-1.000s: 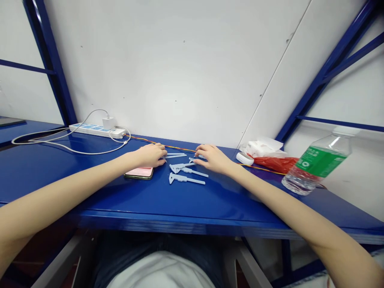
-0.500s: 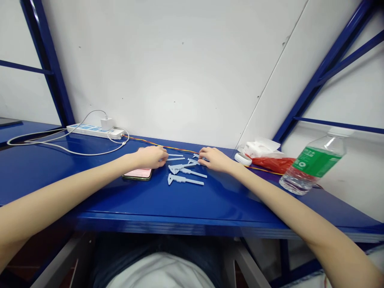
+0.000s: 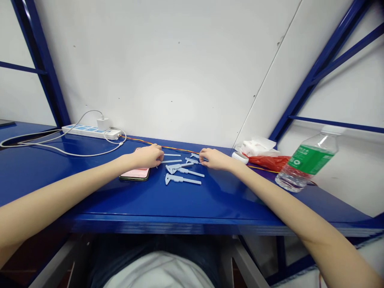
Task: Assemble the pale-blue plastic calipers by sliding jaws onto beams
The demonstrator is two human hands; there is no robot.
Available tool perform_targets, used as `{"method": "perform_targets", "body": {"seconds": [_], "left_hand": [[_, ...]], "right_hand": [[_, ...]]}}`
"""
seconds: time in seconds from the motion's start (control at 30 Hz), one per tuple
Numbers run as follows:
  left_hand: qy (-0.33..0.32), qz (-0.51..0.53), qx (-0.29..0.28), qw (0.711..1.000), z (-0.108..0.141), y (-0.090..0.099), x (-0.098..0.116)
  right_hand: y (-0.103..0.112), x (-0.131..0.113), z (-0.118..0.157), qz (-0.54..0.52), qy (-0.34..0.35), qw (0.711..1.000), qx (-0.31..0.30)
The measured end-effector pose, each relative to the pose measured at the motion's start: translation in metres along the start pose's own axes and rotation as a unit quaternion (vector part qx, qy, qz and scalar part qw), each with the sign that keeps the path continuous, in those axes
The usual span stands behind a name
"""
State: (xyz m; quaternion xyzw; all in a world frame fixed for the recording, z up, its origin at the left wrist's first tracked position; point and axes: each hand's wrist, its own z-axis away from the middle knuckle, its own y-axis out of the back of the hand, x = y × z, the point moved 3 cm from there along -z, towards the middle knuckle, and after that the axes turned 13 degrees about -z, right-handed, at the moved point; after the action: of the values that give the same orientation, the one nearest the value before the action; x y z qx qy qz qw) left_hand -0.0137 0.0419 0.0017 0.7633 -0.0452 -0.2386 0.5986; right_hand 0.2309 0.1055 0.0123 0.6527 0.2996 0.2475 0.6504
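Several pale blue plastic calipers lie on the blue table [image 3: 180, 204] between my hands; the nearest caliper [image 3: 183, 180] has its jaws to the left. My left hand [image 3: 151, 156] is closed around the left ends of two calipers at the back left, such as this caliper [image 3: 172, 161], beside and partly over a phone [image 3: 136, 173]. My right hand [image 3: 213, 158] has its fingers closed on the right end of a caliper [image 3: 192, 161] at the back right. Its fingertips hide part of that caliper.
On the left is a white power strip [image 3: 90, 131] with a plug and a looped white cable. At the right stand a water bottle [image 3: 309, 162], a red bag [image 3: 271, 162], white tissues [image 3: 258, 147] and a round white object [image 3: 240, 157].
The whole view has shifted slightly, moving things a little left. My right hand's fingers have drawn together at the back right caliper. My left hand has stayed at the back left calipers.
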Motion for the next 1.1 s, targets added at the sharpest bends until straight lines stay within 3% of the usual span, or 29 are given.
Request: {"method": "perform_targets", "body": {"seconds": [0.3,0.7,0.93,1.1], "left_hand": [[0.018,0.004,-0.043,0.999,0.001,0.004,0.002],[0.020,-0.027,-0.039,0.999,0.001,0.006,0.005],[-0.061,-0.152,0.038,0.986,-0.001,0.009,0.009],[-0.037,-0.192,0.097,0.976,-0.001,0.009,0.001]], "right_hand": [[-0.002,-0.001,-0.001,0.046,-0.024,0.999,-0.009],[-0.009,-0.008,-0.004,0.082,-0.044,0.995,0.017],[-0.017,-0.007,-0.008,0.096,-0.035,0.993,0.061],[-0.018,-0.008,-0.009,0.095,-0.024,0.991,0.090]]}}
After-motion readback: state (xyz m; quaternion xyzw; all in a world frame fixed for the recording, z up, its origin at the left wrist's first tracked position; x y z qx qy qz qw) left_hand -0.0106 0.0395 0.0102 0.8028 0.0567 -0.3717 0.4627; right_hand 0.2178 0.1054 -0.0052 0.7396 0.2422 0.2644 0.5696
